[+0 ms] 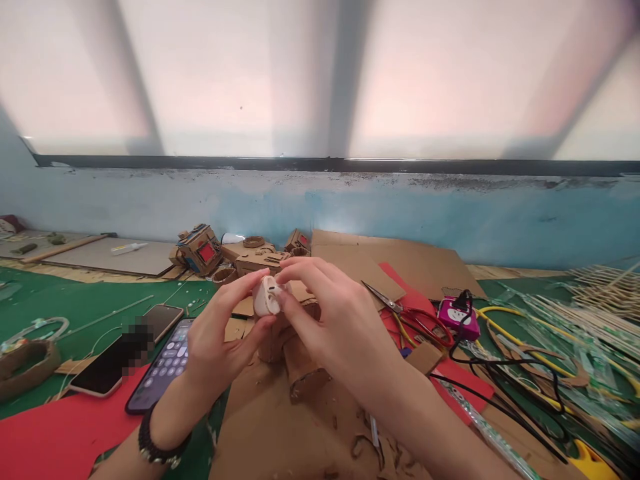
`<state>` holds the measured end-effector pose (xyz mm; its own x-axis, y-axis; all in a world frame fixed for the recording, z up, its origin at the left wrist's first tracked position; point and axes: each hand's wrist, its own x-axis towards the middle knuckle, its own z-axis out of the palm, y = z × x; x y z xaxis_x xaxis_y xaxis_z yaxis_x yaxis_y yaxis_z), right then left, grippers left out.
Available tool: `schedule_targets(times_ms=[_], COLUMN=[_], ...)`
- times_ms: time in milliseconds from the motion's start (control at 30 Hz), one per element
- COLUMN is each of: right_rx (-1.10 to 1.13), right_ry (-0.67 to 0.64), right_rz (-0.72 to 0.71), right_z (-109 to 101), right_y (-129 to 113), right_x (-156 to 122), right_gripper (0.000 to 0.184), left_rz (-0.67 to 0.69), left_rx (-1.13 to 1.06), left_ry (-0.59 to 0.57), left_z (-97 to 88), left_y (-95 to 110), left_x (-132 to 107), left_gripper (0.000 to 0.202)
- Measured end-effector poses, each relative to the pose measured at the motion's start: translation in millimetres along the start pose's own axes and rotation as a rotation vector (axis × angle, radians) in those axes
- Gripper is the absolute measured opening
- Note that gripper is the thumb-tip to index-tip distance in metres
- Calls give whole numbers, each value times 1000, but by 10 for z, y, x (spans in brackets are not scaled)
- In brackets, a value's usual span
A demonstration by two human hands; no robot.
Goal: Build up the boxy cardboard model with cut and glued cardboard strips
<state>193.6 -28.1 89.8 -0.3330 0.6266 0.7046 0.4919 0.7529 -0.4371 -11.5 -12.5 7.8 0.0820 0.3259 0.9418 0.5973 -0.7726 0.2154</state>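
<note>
Pale blue wall [380, 217] backs a cluttered green tabletop [115, 290]. Above brown cardboard [250, 427], the person's left hand [217, 327] grips a white earbud case [261, 302] while the right hand [337, 310] pinches an earbud [275, 289] at its opening.

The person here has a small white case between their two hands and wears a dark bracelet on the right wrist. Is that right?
Not quite: the dark bracelet is on the left wrist, not the right, as the head view shows. The small white case is indeed between the left hand and the right hand.
</note>
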Motion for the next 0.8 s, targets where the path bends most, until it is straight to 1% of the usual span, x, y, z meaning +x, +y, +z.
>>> schedule_targets(times_ms=[133,300,367,433,500,533,567,600,633,667,700,733,800], right_rx=[-8,0,18,22,14,11,8,5,2,0,0,0,2], right_ry=[-36,-63,-46,-18,-4,-4,-7,-10,-13,-12,-12,-13,-15], right_rz=[99,125,113,90,67,59,55,53,51,48,43,39,36], right_z=[34,25,-1,-38,-79,-100,-119,-136,-150,-161,-170,-177,-188], right_y=[-2,-8,-6,-2,3,6,8,10,11,13,14,15,18], right_x=[2,-2,-5,-4,3,8,14,21,26,31,35,37,40], right_gripper=[16,15,16,16,13,12,12,13,15,16,16,16,17], left_rz=[40,70,58,19,-75,-196,-333,-468,-569,-649,-693,-727,-785], left_rx=[6,2,4,30,92,114,150,203,279,340,377,404,457], left_ry=[-27,-19,6,72,182,193,230,233,259,202,166,131,22], left_z=[-2,5,-10,-56,-146,-206,-274,-346,-417,-482,-537,-577,-613], left_y=[4,15,-23,-135,-333,-458,-593,-730,-862,-979,-1079,-1158,-1254], left_x=[15,13,24,42,61,67,69,68,64,59,54,48,40], left_gripper=[63,68,68,64,54,54,56,63,67,67,64,57,48])
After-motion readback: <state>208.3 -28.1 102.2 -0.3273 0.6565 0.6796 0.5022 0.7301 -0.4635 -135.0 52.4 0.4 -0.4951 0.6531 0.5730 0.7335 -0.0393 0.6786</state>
